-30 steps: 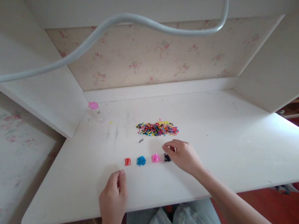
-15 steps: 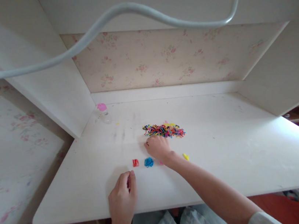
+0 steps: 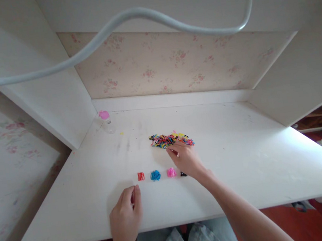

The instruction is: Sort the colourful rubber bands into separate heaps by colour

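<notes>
Our right hand (image 3: 187, 159) has moved rightward along the near edge of the mixed pile of bands (image 3: 164, 140) since half a second ago. Left of that pile on the table (image 3: 245, 164) we see a pink-lidded bottle (image 3: 105, 117), then, nearer us, our left hand (image 3: 125, 212), its fingers curled narrow, though we cannot tell whether they hold anything. Next, on the pile's near side, come red bands (image 3: 140, 176), blue bands (image 3: 155, 175), pink bands (image 3: 171, 172) and partly covered black bands (image 3: 183, 173), then our right hand, its fingers narrow at the pile's near edge, their grip likewise unclear.
</notes>
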The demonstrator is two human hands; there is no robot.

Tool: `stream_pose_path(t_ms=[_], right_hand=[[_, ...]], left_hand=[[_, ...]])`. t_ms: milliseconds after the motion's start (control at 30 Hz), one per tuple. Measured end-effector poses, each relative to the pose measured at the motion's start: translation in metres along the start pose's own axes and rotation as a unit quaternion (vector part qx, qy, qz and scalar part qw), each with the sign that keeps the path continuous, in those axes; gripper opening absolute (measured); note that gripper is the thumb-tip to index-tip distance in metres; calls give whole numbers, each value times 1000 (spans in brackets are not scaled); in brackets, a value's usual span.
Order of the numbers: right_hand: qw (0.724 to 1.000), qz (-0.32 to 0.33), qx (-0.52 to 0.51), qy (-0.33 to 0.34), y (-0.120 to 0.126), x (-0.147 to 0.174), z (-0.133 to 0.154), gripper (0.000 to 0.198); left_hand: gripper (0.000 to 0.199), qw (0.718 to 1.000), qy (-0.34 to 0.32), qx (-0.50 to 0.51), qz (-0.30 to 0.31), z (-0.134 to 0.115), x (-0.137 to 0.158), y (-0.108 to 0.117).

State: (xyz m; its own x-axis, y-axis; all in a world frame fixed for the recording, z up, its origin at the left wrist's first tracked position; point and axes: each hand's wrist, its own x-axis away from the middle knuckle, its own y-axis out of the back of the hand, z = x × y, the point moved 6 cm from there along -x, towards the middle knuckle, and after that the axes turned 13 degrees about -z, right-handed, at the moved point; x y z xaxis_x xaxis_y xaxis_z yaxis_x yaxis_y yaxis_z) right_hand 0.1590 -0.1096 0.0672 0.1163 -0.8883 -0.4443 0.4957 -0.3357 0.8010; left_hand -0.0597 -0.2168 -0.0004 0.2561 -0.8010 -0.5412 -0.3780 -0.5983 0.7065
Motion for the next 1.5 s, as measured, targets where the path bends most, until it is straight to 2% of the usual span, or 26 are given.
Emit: stream_pose_path(t_ms=[100,167,367,567,900,1067,1267,1367,1500], right_hand=[[998,-54,-33,-18,23,29,-20,35],[998,-58,-23,-16,29,51,-28,33],[997,-41,52,44,23,95,-33,28],[990,-46,89,96,16,101,-36,27],[991,-29,89,94,17,98,-36,27],[997,-61,25,51,31,101,-46,26],[991,-112,-22,-63,50,111,-86,24],[988,-113,-23,-102,52,118,-103,27],[986,-82,-29,-140,47,118,-115,30]], left_hand=[[24,1000,-5,2,-6,0,0,0],[24,1000,-14,2,-12,-1,1,1],[21,999,-31,-29,-20,-3,2,2],[21,998,-39,-42,-17,-3,1,0],[19,997,-45,-54,-16,-5,2,0],[20,997,-45,-58,-15,-4,1,-1],[20,996,-53,-75,-15,-6,2,-1],[20,995,-54,-84,-15,-5,2,-2],[20,994,-58,-86,-17,-6,3,-2]])
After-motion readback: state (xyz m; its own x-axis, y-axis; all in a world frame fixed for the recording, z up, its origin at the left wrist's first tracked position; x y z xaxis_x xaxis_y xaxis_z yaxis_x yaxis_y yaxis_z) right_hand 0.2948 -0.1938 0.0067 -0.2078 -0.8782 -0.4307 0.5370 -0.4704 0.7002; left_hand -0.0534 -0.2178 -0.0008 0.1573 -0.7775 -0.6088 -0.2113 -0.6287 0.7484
